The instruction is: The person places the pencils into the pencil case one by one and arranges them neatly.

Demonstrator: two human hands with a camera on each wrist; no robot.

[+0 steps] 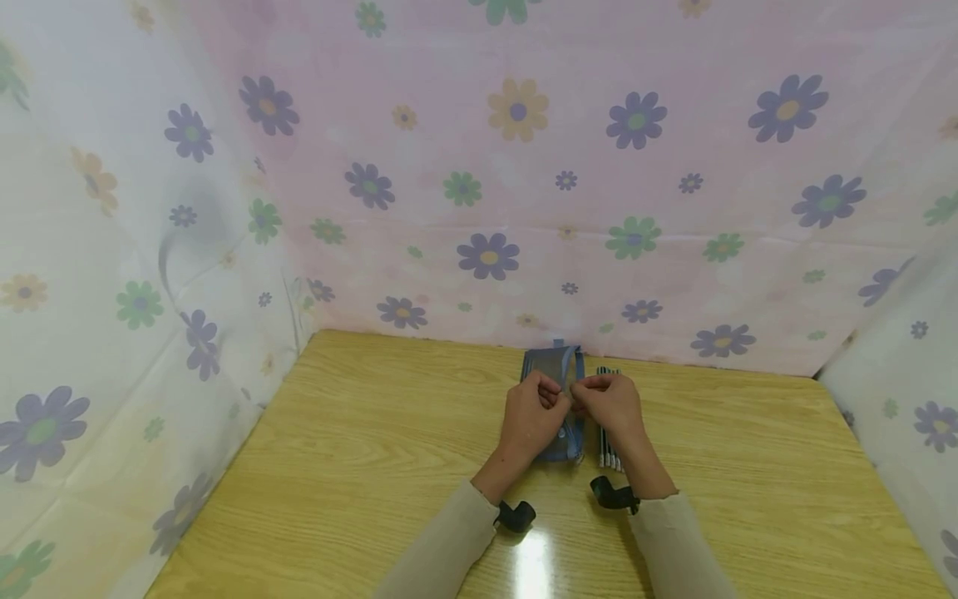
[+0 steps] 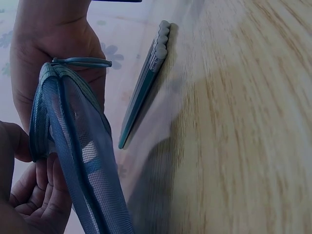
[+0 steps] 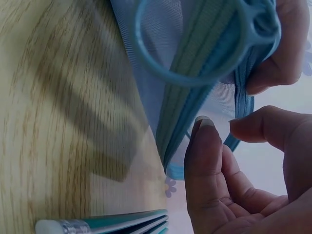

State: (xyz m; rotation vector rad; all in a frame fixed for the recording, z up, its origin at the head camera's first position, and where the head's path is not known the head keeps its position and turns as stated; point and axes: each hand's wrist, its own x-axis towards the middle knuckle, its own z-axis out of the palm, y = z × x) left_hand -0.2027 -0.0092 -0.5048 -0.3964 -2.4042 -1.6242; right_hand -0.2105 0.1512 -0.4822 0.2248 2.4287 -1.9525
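Note:
A blue mesh zip pencil case (image 1: 552, 449) lies near the table's back edge, its zipped side parted. My left hand (image 1: 530, 418) grips the edge of its opening between thumb and fingers, and those fingers (image 3: 287, 53) show at the zip in the right wrist view. From the other side my right hand (image 1: 615, 409) pinches at the opening, its index fingertip and thumb at the rim. A ring-shaped zip pull (image 3: 170, 78) hangs near the end. A white and blue patch (image 2: 90, 158) shows through the mesh. Several pencils (image 2: 146, 83) lie side by side right of the case.
The wooden table (image 1: 359, 466) extends to both sides and toward me. Behind it hangs a flowered cloth (image 1: 427, 249), with similar cloth at left and right. A black device (image 1: 518, 517) sits at my left wrist, another black device (image 1: 612, 494) at my right.

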